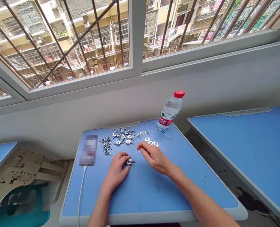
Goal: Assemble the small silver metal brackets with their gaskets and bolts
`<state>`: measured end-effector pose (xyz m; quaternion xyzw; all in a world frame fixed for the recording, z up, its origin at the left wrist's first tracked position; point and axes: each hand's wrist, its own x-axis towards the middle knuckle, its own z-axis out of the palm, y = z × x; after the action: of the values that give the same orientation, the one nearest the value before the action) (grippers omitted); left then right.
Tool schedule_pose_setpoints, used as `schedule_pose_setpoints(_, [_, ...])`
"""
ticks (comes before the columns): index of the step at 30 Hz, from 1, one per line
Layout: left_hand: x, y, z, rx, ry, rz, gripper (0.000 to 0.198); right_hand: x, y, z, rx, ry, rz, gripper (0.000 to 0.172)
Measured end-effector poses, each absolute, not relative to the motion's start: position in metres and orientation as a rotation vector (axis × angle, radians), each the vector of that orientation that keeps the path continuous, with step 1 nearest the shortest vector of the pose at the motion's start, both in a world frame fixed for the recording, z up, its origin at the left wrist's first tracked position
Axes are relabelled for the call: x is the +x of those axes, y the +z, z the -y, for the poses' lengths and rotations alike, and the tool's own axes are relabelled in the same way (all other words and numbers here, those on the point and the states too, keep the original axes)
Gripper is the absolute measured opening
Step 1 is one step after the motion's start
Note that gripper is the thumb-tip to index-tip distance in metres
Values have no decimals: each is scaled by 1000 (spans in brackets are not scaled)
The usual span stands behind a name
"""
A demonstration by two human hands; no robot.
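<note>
My left hand (117, 170) rests on the blue desk, its thumb and fingers closed around a small silver metal fitting (129, 161) with an oval flange and a short stem. To the right, my right hand (154, 157) is over the desk with its fingers curled together; anything inside them is hidden. Just beyond that hand lie a few thin white oval gaskets (147, 139) with holes. Several similar metal fittings (123, 136) are spread past my left hand, and another small cluster of fittings (106, 145) sits to their left. Smaller ring-ended metal pieces (142, 132) lie at the back.
A water bottle (170, 110) with a red cap stands at the desk's back right, beside a thin blue-handled tool (162, 130). On the left lies a blurred-out phone-like object (89, 150) with a white cable (81, 189). The desk (140, 195) meets the wall below barred windows.
</note>
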<state>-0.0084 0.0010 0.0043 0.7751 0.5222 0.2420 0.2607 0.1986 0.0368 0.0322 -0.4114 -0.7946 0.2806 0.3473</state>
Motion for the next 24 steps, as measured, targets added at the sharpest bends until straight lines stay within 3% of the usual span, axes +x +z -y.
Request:
schedule_pose_setpoints(3, [-11, 3, -3, 2083, 650, -1419, 31, 194, 29, -35, -1135, 650, 2424, 9])
schedule_pose_setpoints(8, [-9, -4, -3, 2169, 605, -1515, 20, 181, 17, -34, -1244, 379, 2722, 12])
schedule_pose_setpoints(16, [-2, -7, 0, 2346, 523, -1578, 11, 174, 6, -32, -1270, 225, 2714, 18])
schedule_pose_setpoints(24, [1, -18, 2, 2347, 517, -1625, 19, 154, 0, -16, -1426, 158, 2643, 26])
